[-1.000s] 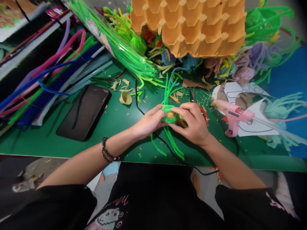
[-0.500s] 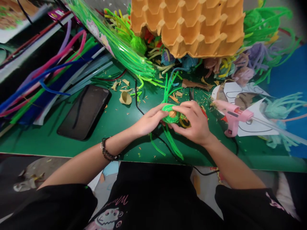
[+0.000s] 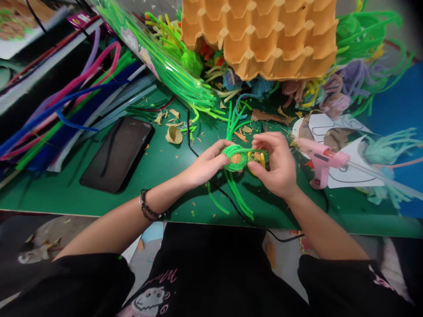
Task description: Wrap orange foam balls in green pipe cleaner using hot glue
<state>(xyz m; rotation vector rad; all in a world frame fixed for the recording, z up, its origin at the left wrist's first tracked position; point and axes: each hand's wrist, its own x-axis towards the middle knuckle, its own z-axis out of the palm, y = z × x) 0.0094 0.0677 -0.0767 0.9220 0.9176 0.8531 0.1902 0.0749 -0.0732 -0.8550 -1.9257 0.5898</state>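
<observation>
My left hand is closed on a ring of coiled green pipe cleaner, thumb on its near face. A round tan piece shows in the ring's centre. From the ring's upper edge a green pipe cleaner strand runs rightward to my right hand. That hand is curved around the strand's end, thumb and fingers apart; I see no pinch on it. Behind it, yellow-handled scissors or pliers lie partly hidden. Loose green pipe cleaners lie below and above the ring.
A pink glue gun rests on paper to the right. A phone lies left, and a black cable crosses the green table. Behind are an egg tray and bagged green pipe cleaners. Scraps are scattered about.
My right hand has moved right, away from the ring, and its fingers have spread. The green strand now stretches between the ring and that hand. My left hand keeps its hold.
</observation>
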